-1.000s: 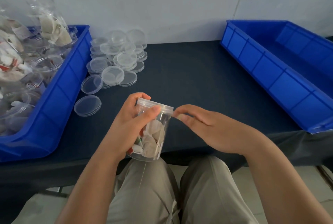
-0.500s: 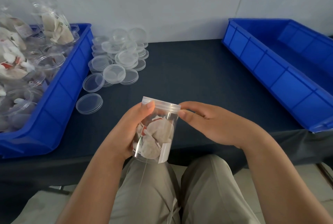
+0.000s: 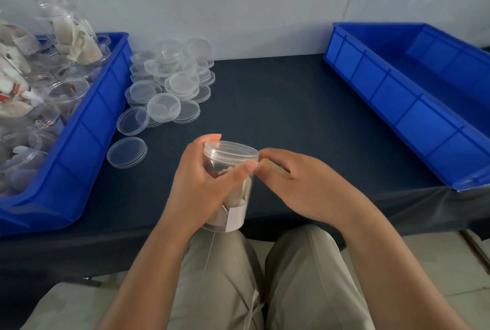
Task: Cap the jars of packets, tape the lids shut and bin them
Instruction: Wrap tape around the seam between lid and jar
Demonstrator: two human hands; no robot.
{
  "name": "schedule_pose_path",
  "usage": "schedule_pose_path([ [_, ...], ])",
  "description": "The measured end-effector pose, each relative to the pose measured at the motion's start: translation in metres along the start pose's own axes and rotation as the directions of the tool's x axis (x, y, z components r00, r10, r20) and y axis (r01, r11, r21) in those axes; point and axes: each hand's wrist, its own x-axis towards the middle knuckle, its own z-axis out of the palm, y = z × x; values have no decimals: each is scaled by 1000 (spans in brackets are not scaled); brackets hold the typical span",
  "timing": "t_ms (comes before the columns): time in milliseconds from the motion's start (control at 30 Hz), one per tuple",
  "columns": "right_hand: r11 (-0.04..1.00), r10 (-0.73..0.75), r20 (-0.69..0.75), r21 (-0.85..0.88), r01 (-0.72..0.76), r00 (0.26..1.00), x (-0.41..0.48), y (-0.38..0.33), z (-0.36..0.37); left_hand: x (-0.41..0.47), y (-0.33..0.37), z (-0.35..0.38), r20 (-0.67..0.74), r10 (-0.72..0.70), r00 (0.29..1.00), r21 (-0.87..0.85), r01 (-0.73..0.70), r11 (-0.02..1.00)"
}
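One jar (image 3: 236,207) of packets, left grip (image 3: 201,183) curled round its side, right grip (image 3: 305,186) pinching its lid (image 3: 230,149) — above the worktop (image 3: 278,106) edge. Loose lids (image 3: 169,83) lie left, beside a bin of open jars (image 3: 87,138) — another bin (image 3: 397,106) sits right.

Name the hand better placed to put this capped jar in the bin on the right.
Left, probably: the left hand grips the jar, while the right hand has only fingertips at the lid rim. The right bin lies across from it, so it must reach over.

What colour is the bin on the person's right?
Blue; the right bin shows best in the head view.
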Motion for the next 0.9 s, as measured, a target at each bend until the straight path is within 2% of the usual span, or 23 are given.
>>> schedule_pose_path([
  [67, 1000, 5, -18, 2, -5, 1000, -1, -2, 3, 0, 2, -2, -28, 8, 1000, 4, -8, 1000],
  [200, 1000, 5, -20, 17, -4, 1000, -1, -4, 5, -1, 6, -5, 12, 10, 1000, 38, -10, 999],
  [400, 999, -18, 25, 36, 17, 1000, -1, 0, 3, 4, 11, -11, -19, -71, 997, 42, 72, 997],
  [633, 997, -66, 55, -47, 69, 996, -11, 8, -32, 9, 7, -30, 101, -226, 969, -202, 243, 949],
  [800, 986, -36, 57, -159, 44, 998, -8, 8, -34, 9, 2, -39, 227, -255, 940, -323, 320, 891],
  [900, 986, 3, 34, -166, 3, 999, -1, 12, -30, 6, 6, -41, 324, -256, 911, -419, 381, 824],
])
